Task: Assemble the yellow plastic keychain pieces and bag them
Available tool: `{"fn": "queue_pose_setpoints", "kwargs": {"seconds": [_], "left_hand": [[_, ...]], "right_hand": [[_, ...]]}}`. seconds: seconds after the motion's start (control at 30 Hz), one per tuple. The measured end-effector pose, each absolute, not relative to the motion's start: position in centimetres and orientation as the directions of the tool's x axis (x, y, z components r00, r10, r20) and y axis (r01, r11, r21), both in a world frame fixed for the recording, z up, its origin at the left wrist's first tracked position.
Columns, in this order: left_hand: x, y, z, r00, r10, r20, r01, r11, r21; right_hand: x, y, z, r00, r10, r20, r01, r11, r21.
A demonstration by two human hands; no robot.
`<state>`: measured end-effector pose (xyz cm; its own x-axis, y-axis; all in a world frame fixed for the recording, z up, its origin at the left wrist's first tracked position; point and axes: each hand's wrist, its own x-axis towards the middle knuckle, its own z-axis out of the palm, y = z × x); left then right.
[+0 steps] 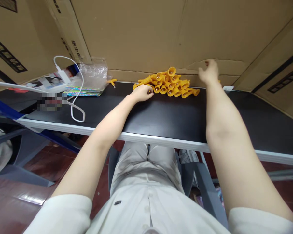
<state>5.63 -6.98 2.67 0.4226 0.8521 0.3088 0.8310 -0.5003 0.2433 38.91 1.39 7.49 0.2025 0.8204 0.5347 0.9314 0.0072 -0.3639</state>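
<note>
A pile of yellow plastic toy-trumpet-like pieces (pixel 171 85) with flared, funnel-shaped mouths lies at the back of the black table, most mouths facing me. My left hand (pixel 143 93) is at the pile's left end, its fingers curled about a yellow piece (pixel 150 92) that is mostly hidden. To the right of the pile, my right hand (pixel 210 72) is raised close to the cardboard wall, thumb and fingers apart, holding nothing I can see. A bit of yellow (pixel 219 82) shows behind my right wrist.
Cardboard walls (pixel 141 35) close off the back and sides of the black tabletop (pixel 166 120). On the left lie a clear plastic bag (pixel 95 73), a colourful packet (pixel 84 91), a white cable (pixel 83 81) and a yellow branched piece (pixel 112 81). A metal edge (pixel 156 139) runs along the front.
</note>
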Motion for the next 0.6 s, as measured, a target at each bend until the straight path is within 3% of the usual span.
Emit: {"fn": "queue_pose_setpoints", "kwargs": {"seconds": [0.07, 0.13, 0.2, 0.33, 0.6], "left_hand": [[5.7, -7.0, 2.7, 0.422, 0.853, 0.307, 0.83, -0.499, 0.247], [5.7, -7.0, 2.6, 0.423, 0.851, 0.312, 0.829, -0.502, 0.248], [5.7, -6.8, 2.5, 0.425, 0.848, 0.316, 0.827, -0.506, 0.246], [5.5, -6.6, 2.2, 0.427, 0.846, 0.319, 0.824, -0.509, 0.25], [5.6, -6.5, 2.2, 0.437, 0.845, 0.308, 0.824, -0.513, 0.24]], "right_hand": [[40.7, 0.2, 6.2, 0.446, 0.807, 0.388, 0.841, -0.23, -0.49], [42.0, -0.8, 4.5, 0.518, 0.8, 0.303, 0.811, -0.346, -0.472], [43.0, -1.2, 2.9, 0.44, 0.851, 0.285, 0.857, -0.303, -0.417], [44.3, -0.1, 1.4, 0.444, 0.855, 0.268, 0.808, -0.253, -0.533], [45.1, 0.3, 1.7, 0.601, 0.726, 0.335, 0.774, -0.423, -0.471]]}}
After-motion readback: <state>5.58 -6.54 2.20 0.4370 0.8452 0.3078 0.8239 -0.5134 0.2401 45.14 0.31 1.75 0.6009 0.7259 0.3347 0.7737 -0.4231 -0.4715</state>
